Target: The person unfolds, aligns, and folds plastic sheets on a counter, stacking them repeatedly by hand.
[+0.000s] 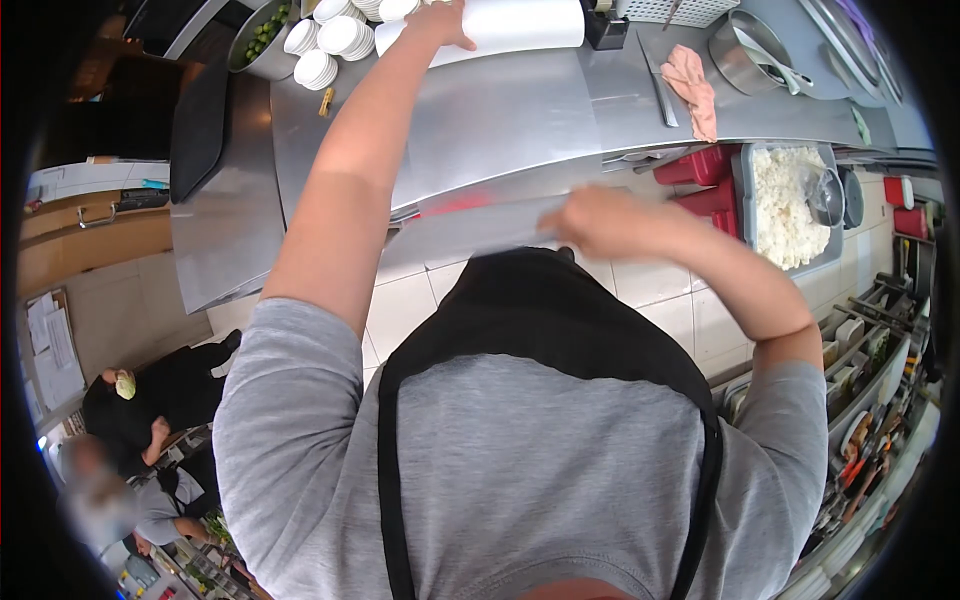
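Observation:
A wide white roll [525, 25] of what looks like plastic film lies along the back of the steel counter. On its left part rests my left hand [440, 22], thumb spread along the near side; the fingertips run toward the top edge of the view. From the roll, see-through film seems to spread over the counter, with a pale sheet [465, 230] hanging past the front edge before my black apron. My right hand [605, 222], blurred by motion, is closed on the right end of that sheet.
Stacked small white cups [343, 38] and a pot of green limes [265, 45] stand back left. A knife [660, 88], pink cloth [690, 90] and steel pot [745, 55] are at right. A grey tub [745, 195] holds white chopped food. Two people are lower left.

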`<action>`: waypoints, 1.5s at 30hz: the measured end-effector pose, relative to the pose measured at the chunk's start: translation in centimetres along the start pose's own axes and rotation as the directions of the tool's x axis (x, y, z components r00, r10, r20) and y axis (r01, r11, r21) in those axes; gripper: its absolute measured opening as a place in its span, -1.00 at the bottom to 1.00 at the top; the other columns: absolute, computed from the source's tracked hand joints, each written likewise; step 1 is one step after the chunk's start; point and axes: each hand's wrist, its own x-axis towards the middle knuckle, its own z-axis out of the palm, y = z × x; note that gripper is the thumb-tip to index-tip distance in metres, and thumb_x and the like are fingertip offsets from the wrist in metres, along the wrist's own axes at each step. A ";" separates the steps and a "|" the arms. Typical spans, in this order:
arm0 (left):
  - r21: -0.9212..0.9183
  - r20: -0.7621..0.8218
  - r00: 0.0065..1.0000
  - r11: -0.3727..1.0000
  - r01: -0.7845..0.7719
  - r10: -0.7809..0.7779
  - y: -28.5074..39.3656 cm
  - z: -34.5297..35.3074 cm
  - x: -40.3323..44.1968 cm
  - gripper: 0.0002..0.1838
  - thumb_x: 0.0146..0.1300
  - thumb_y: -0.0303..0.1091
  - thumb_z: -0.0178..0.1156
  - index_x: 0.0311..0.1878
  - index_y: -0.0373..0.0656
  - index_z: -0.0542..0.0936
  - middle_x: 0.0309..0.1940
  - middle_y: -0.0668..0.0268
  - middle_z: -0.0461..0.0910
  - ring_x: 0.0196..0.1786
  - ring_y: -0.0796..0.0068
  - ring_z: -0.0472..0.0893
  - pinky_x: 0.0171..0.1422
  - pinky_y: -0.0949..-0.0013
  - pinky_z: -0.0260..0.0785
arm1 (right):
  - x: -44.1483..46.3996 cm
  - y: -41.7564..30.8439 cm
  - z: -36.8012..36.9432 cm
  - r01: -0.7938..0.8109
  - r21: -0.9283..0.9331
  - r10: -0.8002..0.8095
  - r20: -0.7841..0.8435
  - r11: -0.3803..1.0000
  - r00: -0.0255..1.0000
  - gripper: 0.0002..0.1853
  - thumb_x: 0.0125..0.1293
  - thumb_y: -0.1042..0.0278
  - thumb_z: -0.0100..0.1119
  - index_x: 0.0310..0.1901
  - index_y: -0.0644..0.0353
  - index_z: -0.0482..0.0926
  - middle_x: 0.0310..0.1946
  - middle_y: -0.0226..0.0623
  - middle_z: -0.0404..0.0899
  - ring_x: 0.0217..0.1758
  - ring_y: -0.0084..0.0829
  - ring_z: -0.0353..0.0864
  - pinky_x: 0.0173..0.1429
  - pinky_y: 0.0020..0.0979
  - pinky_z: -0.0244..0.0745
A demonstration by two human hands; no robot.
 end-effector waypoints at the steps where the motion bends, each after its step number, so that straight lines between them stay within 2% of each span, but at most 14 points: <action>1: -0.018 0.022 0.999 0.999 -0.028 0.028 -0.1 -0.2 0.1 0.09 -0.27 0.08 0.44 0.34 -0.14 0.14 0.20 -0.05 0.30 0.23 -0.08 0.31 0.24 -0.12 0.20 | 1.2 1.3 -0.9 -0.039 0.027 0.041 -0.097 0.999 0.994 -0.67 0.08 0.52 0.05 -0.07 0.11 0.54 -0.50 -0.03 0.55 -0.36 -0.02 0.56 -0.22 -0.13 0.45; 6: -0.024 -0.035 0.982 0.982 -0.189 0.188 -1.5 1.7 2.1 0.05 -0.33 0.07 0.47 0.28 -0.15 0.23 0.07 0.00 0.44 0.12 -0.04 0.43 0.18 0.06 0.31 | 9.2 9.6 -3.0 -0.221 -0.083 0.188 -0.299 0.972 0.936 -0.60 0.13 0.41 0.11 0.06 0.20 0.44 -0.21 -0.08 0.55 -0.08 -0.08 0.50 -0.01 -0.13 0.38; 9: 0.006 -0.014 0.980 0.980 -0.198 0.198 -1.3 2.3 1.7 0.05 -0.31 0.07 0.46 0.29 -0.16 0.22 0.09 -0.01 0.43 0.14 -0.04 0.41 0.17 0.07 0.32 | 14.1 13.9 -1.7 -0.256 -0.296 0.129 -0.389 0.920 0.912 -0.46 0.15 0.34 0.13 0.20 0.23 0.31 0.03 -0.15 0.45 0.12 -0.17 0.40 0.14 -0.18 0.31; 11: 0.094 -0.141 0.982 0.989 -0.112 0.124 -0.6 2.8 0.7 0.04 -0.29 0.07 0.46 0.29 -0.16 0.23 0.16 -0.02 0.36 0.18 -0.04 0.38 0.16 0.05 0.32 | 16.5 17.5 1.5 -0.208 -0.424 -0.044 -0.512 0.881 0.858 -0.33 0.14 0.06 0.12 0.23 0.24 0.25 0.16 -0.14 0.36 0.24 -0.22 0.32 0.18 -0.20 0.29; 16: 0.103 -0.245 0.965 0.992 -0.075 0.098 1.3 3.5 -2.2 -0.15 -0.03 -0.09 0.30 0.32 -0.16 0.19 0.27 -0.06 0.20 0.27 -0.03 0.27 0.21 -0.09 0.25 | 13.0 11.1 6.7 -0.253 -0.394 0.132 -0.309 0.884 0.942 -0.16 0.17 -0.22 0.02 0.35 0.17 0.07 0.36 0.03 0.01 0.45 -0.04 -0.09 0.37 0.07 -0.04; 19: 0.213 -0.431 0.879 0.970 -0.119 0.203 1.6 7.6 -1.6 -0.33 0.16 -0.25 0.09 0.34 -0.15 0.16 0.30 -0.08 0.14 0.32 -0.03 0.20 0.24 -0.19 0.17 | 9.2 7.2 9.5 -0.164 -0.501 0.073 -0.196 0.850 0.978 -0.29 0.24 -0.02 -0.01 0.33 0.22 0.11 0.32 0.16 0.04 0.41 0.05 0.00 0.33 0.13 0.04; 21: 0.188 -0.581 0.777 0.969 -0.163 0.244 2.3 8.7 -1.6 -0.43 0.24 -0.38 -0.14 0.35 -0.17 0.13 0.31 -0.13 0.11 0.35 -0.06 0.14 0.29 -0.25 0.06 | 8.9 8.5 13.9 -0.323 -0.690 -0.096 -0.494 0.648 0.864 -0.41 0.24 0.25 -0.04 0.28 0.30 0.16 0.26 0.22 0.14 0.34 0.07 0.16 0.27 0.01 0.23; 24: 0.332 -0.641 0.728 0.943 -0.022 0.243 3.0 8.6 -1.1 -0.36 0.18 -0.36 -0.05 0.36 -0.21 0.10 0.30 -0.17 0.10 0.35 -0.10 0.14 0.31 -0.26 -0.01 | 8.5 8.5 13.9 -0.322 -0.583 -0.130 -0.602 0.746 0.788 -0.49 0.08 0.39 -0.01 0.12 0.34 0.31 0.03 0.04 0.38 0.13 -0.04 0.38 0.11 -0.19 0.40; 31: 0.206 -0.356 0.931 0.978 0.000 0.075 4.5 3.5 -0.7 -0.17 0.02 -0.22 0.18 0.37 -0.22 0.08 0.29 -0.17 0.12 0.35 -0.09 0.14 0.31 -0.25 0.00 | 0.9 1.4 7.1 -0.125 -0.254 0.051 -0.280 0.959 0.959 -0.56 0.00 0.53 0.08 0.00 0.39 0.38 -0.05 0.02 0.48 -0.12 -0.16 0.58 -0.13 -0.28 0.53; 33: 0.144 -0.233 0.972 0.989 0.016 0.018 4.2 2.6 -0.1 -0.10 -0.04 -0.08 0.29 0.35 -0.22 0.13 0.25 -0.11 0.19 0.32 -0.06 0.19 0.29 -0.19 0.08 | -1.0 0.0 5.1 -0.061 -0.197 0.058 -0.026 0.979 0.998 -0.59 -0.06 0.58 0.11 -0.07 0.29 0.45 -0.17 -0.06 0.56 -0.21 -0.16 0.60 -0.20 -0.24 0.51; 36: 0.064 -0.067 0.998 0.998 -0.006 0.010 3.0 0.6 0.5 -0.03 -0.15 0.05 0.38 0.30 -0.21 0.20 0.17 -0.04 0.30 0.25 0.00 0.29 0.24 -0.03 0.22 | -1.8 0.0 2.4 -0.031 -0.181 0.046 0.081 0.983 0.996 -0.61 -0.05 0.59 0.10 -0.10 0.14 0.51 -0.34 -0.08 0.60 -0.28 -0.10 0.60 -0.17 -0.19 0.48; 39: 0.012 -0.086 0.996 1.000 -0.028 0.029 2.0 1.1 1.7 -0.05 -0.21 0.09 0.42 0.23 -0.22 0.29 0.05 0.01 0.42 0.14 0.09 0.42 0.14 0.12 0.34 | 1.3 3.6 -0.9 -0.167 -0.212 0.182 0.052 0.963 0.982 -0.65 0.06 0.51 0.10 -0.06 0.07 0.53 -0.34 -0.14 0.60 -0.12 -0.11 0.56 -0.07 -0.12 0.42; 41: 0.005 -0.089 0.995 0.999 -0.039 0.040 1.9 0.9 1.5 -0.08 -0.21 0.09 0.42 0.19 -0.23 0.32 0.01 0.01 0.45 0.10 0.10 0.45 0.10 0.15 0.37 | 4.0 6.7 -1.6 -0.280 -0.165 0.232 -0.258 0.946 0.938 -0.64 0.09 0.41 0.16 -0.01 0.05 0.51 -0.21 -0.12 0.58 -0.06 -0.09 0.53 -0.04 -0.13 0.41; 45: 0.040 -0.096 0.986 0.990 -0.135 0.139 1.2 1.8 2.0 -0.17 -0.21 0.08 0.42 0.08 -0.26 0.41 -0.07 0.00 0.50 0.01 0.12 0.52 0.01 0.19 0.42 | 10.0 14.1 -2.4 -0.288 -0.169 0.170 -0.501 0.942 0.849 -0.57 0.07 0.35 0.20 0.04 0.12 0.46 -0.08 -0.10 0.51 0.00 -0.11 0.50 0.03 -0.18 0.41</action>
